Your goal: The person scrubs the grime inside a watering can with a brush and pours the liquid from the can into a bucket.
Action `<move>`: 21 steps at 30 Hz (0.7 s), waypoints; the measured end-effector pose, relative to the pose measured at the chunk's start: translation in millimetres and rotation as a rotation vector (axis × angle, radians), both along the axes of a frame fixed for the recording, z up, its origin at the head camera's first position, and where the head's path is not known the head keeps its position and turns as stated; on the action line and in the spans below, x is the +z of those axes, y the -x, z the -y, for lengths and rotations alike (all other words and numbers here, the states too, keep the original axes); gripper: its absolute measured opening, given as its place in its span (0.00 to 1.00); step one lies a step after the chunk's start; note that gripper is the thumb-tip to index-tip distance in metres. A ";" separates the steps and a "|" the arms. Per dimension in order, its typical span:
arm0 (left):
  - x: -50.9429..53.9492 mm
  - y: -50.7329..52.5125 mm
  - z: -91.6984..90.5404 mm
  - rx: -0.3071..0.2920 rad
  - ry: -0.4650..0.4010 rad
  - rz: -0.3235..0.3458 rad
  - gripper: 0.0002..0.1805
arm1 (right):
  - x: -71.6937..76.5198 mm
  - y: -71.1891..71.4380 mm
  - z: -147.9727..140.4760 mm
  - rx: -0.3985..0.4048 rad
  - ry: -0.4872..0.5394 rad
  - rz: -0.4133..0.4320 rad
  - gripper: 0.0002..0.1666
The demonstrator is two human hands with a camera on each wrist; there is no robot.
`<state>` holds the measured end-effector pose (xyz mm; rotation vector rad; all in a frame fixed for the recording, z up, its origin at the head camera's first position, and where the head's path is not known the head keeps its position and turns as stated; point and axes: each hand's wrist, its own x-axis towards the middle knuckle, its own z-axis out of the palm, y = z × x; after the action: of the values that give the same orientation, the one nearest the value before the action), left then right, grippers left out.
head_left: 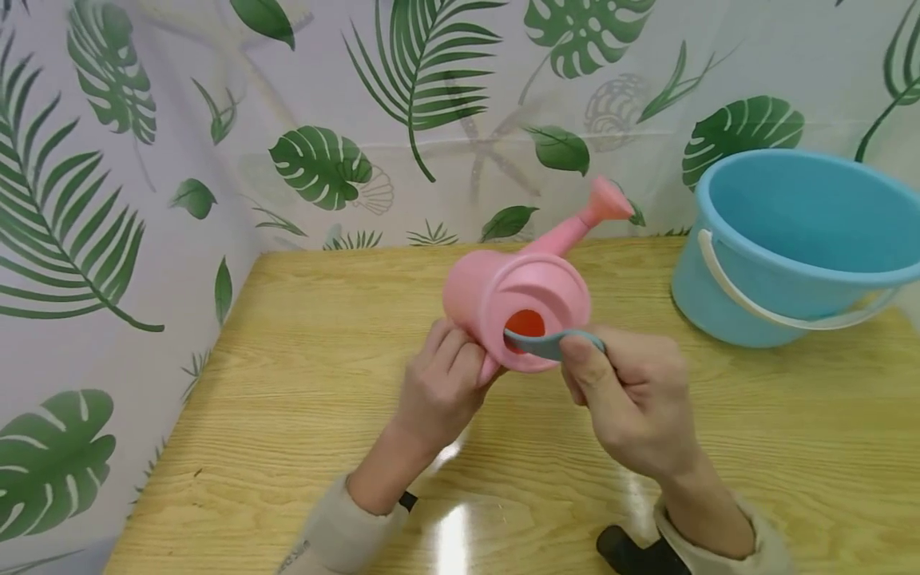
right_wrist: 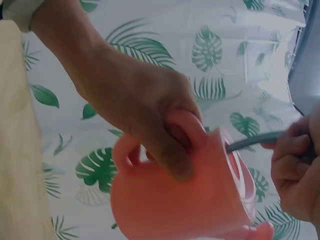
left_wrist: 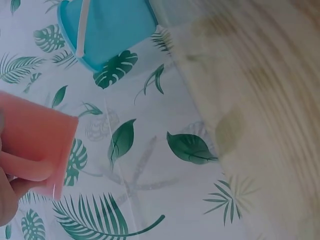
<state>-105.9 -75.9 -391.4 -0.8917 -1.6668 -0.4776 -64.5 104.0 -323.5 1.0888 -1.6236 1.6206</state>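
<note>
A pink watering can (head_left: 470,287) is held up over the table, tilted so its top opening faces me and its spout points up to the right. My left hand (head_left: 442,391) grips it by the looped handle, clearest in the right wrist view, where the handle (right_wrist: 184,125) passes through the curled fingers. My right hand (head_left: 640,399) pinches a curved blue-grey tool handle (head_left: 548,346), thumb on top. Its far end goes into the can's opening, so the tool's kind is hidden. Only part of the can (left_wrist: 37,135) shows in the left wrist view.
A light blue bucket (head_left: 762,295) with a white carrying handle (head_left: 747,299) stands at the right on the wooden table (head_left: 302,399). Behind the table is a leaf-printed sheet (head_left: 460,192). Below my right wrist lies a black object (head_left: 636,553), partly cut off.
</note>
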 end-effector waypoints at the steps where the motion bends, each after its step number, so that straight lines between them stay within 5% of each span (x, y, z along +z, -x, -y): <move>1: -0.4 -1.3 -1.8 0.014 -0.019 0.004 0.20 | -1.7 -2.8 6.8 -0.046 0.040 0.021 0.24; 4: -2.0 -5.1 -7.0 0.057 -0.064 0.008 0.20 | -7.5 -7.6 22.0 -0.157 0.123 0.073 0.25; 7: -3.3 -7.1 -8.9 0.083 -0.077 0.022 0.20 | -11.5 -5.5 25.9 -0.171 0.130 0.050 0.25; 16: -1.5 -1.9 2.0 0.137 0.028 -0.055 0.21 | 2.5 8.8 -20.1 0.042 -0.286 -0.107 0.17; 21: -4.7 -1.7 0.2 0.133 0.074 -0.068 0.22 | 12.1 0.4 -36.4 -0.053 -0.527 -0.170 0.18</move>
<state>-104.2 -76.1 -396.1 -0.8357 -1.6777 -0.2929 -64.9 140.5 -311.4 1.3814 -1.9958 1.0502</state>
